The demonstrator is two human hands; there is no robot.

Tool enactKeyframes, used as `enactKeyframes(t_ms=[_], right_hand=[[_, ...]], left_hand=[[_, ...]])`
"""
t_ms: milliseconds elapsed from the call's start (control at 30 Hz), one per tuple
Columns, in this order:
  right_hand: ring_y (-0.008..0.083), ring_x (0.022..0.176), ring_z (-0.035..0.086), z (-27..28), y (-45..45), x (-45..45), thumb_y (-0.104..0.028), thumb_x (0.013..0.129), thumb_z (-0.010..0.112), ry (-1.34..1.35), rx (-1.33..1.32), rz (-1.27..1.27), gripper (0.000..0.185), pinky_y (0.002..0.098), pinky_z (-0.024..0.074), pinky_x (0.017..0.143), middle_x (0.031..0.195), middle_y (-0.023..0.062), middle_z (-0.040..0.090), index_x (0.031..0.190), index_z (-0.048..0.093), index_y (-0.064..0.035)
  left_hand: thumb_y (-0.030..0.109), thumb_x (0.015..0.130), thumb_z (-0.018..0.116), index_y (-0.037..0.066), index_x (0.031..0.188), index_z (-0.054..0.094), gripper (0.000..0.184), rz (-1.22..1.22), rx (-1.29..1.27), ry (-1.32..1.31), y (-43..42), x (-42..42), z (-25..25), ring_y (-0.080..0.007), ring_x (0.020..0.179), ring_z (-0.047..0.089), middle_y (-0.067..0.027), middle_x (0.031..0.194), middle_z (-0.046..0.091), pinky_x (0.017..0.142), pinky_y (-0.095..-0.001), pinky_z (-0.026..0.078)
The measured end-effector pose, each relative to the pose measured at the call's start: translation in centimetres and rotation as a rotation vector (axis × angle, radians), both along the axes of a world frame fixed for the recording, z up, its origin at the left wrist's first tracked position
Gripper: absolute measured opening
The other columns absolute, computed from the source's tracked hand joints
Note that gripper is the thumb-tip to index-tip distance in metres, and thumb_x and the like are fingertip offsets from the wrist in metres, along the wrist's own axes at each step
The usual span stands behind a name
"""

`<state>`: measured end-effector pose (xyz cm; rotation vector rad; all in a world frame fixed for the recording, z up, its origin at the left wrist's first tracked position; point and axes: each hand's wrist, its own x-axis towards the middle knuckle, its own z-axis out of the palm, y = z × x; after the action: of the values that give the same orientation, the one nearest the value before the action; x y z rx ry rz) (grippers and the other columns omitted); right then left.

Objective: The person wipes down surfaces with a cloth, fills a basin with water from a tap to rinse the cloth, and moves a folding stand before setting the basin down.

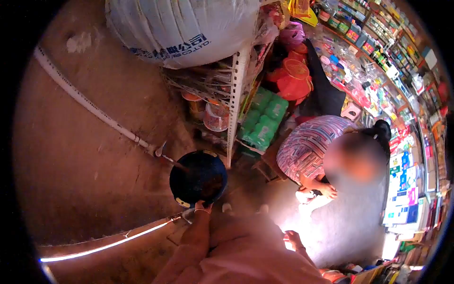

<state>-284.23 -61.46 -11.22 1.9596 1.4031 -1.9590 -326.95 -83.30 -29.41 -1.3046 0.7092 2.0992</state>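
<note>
A dark, round bucket (190, 190) with a pale handle tab at its rim is below a tap (160, 150). A thin stream runs from the tap towards the bucket, and what lies in the dark inside is hard to make out. My left hand (203, 207) has its fingers closed over the near rim of the bucket. My right hand (293, 239) hangs away from the bucket on the right, its fingers loosely bent and apart, with nothing visible in them.
A white pipe (90, 102) runs along the wall to the tap. A metal rack (235, 94) bears a large white sack (189, 28). Green-wrapped packs (265, 118) stand beside it. A seated person in a striped top (307, 146) is to the right, before crowded shop shelves (378, 42).
</note>
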Motion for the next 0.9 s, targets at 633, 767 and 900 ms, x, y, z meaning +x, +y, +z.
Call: enactKeyframes(t_ms=[633,767,900], right_hand=[[0.0184,0.072,0.061,-1.1,0.7,-1.3,-0.021,0.085,0.051,0.001,0.028,0.046,0.023,0.0291,0.0506,0.061,0.082,0.01,0.061,0.097,0.056,-0.002],[0.0182,0.071,0.06,-0.8,0.9,-1.7,-0.021,0.084,0.052,0.003,0.01,0.047,0.023,0.0293,0.0503,0.06,0.082,0.0098,0.06,0.097,0.056,-0.0017],[0.0209,0.073,0.061,-0.8,0.7,-1.5,-0.019,0.085,0.05,-0.008,0.019,0.059,0.025,0.0299,0.0517,0.06,0.087,0.0139,0.061,0.099,0.054,0.0015]], left_hand=[[0.006,0.06,0.054,0.006,0.093,0.054,0.033,-0.114,-0.097,0.045,1.1,-1.7,5.6,-0.0305,0.094,0.049,-0.0097,0.102,0.054,0.079,-0.0456,0.045],[0.007,0.062,0.053,0.006,0.088,0.054,0.026,-0.16,-0.092,0.168,1.0,-1.9,3.9,-0.0296,0.09,0.05,-0.0102,0.098,0.055,0.076,-0.0448,0.045],[0.007,0.064,0.051,0.005,0.084,0.054,0.02,-0.258,-0.156,0.0,1.1,-1.8,6.4,-0.0301,0.088,0.05,-0.0097,0.092,0.055,0.077,-0.0446,0.045]])
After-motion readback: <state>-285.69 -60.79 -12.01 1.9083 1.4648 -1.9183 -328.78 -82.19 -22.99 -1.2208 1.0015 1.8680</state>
